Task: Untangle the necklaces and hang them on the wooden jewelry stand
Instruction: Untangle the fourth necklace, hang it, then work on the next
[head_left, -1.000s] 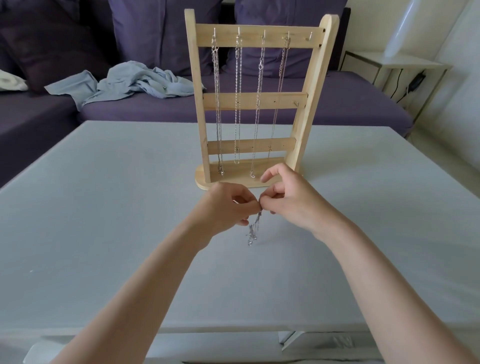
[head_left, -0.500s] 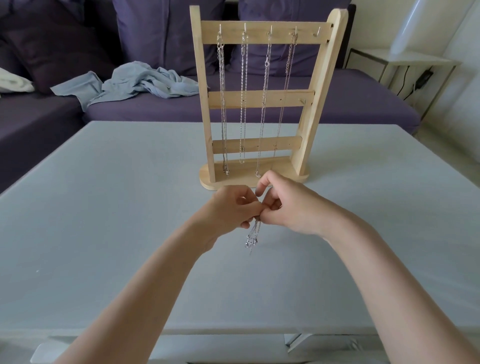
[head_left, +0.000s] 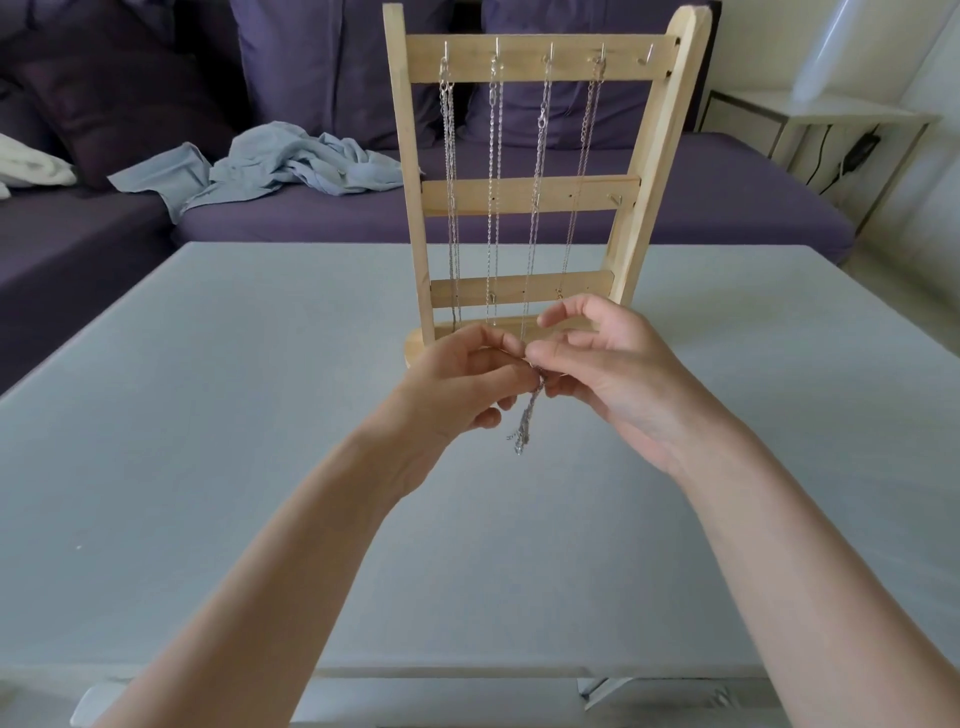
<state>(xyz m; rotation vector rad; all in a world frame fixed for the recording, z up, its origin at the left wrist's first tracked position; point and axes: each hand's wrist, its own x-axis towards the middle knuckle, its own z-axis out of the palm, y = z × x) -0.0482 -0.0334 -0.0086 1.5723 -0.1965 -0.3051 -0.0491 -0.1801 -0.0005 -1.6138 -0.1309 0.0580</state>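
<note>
A wooden jewelry stand (head_left: 410, 171) rises at the middle of the grey table (head_left: 208, 415). Several silver necklaces (head_left: 493, 182) hang from hooks on its top bar; the rightmost hook is bare. Just in front of the stand's base, my left hand (head_left: 457, 384) and my right hand (head_left: 618, 369) meet fingertip to fingertip. Both pinch the top of a bunched silver necklace (head_left: 525, 423), which dangles in a short clump above the tabletop. My right hand's upper fingers are spread loosely above the pinch.
Behind the table runs a purple sofa (head_left: 727, 197) with a crumpled light-blue cloth (head_left: 270, 163) and a white cloth (head_left: 31, 166) at the far left. A white side table (head_left: 831, 111) with a dangling cable stands at the back right.
The hands have stayed together in front of the stand's base with the necklace pinched between them. My right hand's upper fingers have lifted and spread a little. The view has shifted slightly.
</note>
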